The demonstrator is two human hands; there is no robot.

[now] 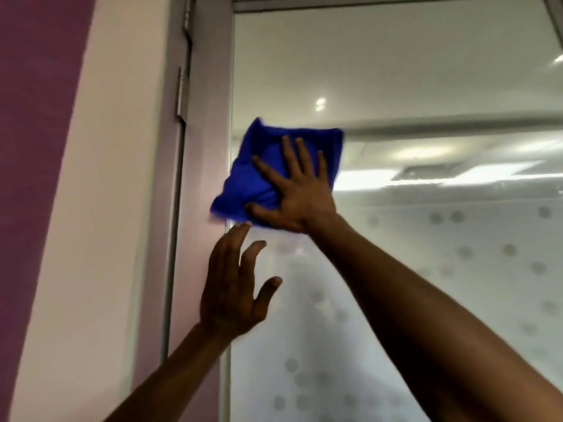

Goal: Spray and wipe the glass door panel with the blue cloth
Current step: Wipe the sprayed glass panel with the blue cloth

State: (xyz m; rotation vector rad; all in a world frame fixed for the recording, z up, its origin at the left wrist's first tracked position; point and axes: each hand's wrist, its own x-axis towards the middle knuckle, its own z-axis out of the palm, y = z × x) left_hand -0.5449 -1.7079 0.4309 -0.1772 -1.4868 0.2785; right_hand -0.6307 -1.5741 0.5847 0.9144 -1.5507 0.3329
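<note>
A right hand (300,193), fingers spread flat, presses a crumpled bright blue microfibre cloth (268,175) against the frosted, dot-patterned glass door panel (426,254) near its pale metal frame (204,178), the cloth's long axis tilting from lower left to upper right. The left hand (234,287) hovers open and empty just below.

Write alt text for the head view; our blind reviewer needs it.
A right hand presses a blue cloth flat against a glass door panel near its frame. The empty left hand is raised just below.
</note>
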